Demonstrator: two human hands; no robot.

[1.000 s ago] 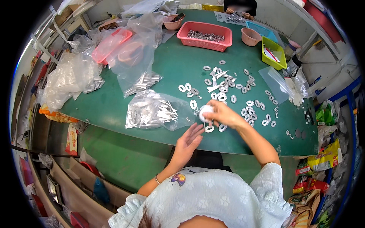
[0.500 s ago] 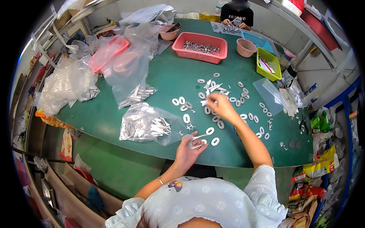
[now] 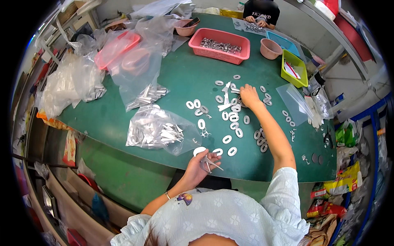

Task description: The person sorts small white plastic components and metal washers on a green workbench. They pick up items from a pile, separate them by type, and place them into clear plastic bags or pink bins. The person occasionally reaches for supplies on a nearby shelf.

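Close to the table's near edge, my left hand is closed around a silvery metal piece with a long pointed end. That point sticks out to the lower right. Further forward, my right hand reaches down to the table, its fingers bent together at the right side of a loose pile. Whatever lies under its fingertips is hidden. White tapered pieces lie just left of it among flat oval rings with slots. More oval rings are scattered between my hands.
On the left, clear plastic bags hold many silvery pieces. A pink basket of metal parts stands at the back, near a pink bowl and a lime-green basket. A person in black handles small parts across the table.
My right hand has moved right and slightly farther away, from the tapered pieces to the pile's right side. In my left hand the metal piece has turned; its point now faces lower right.
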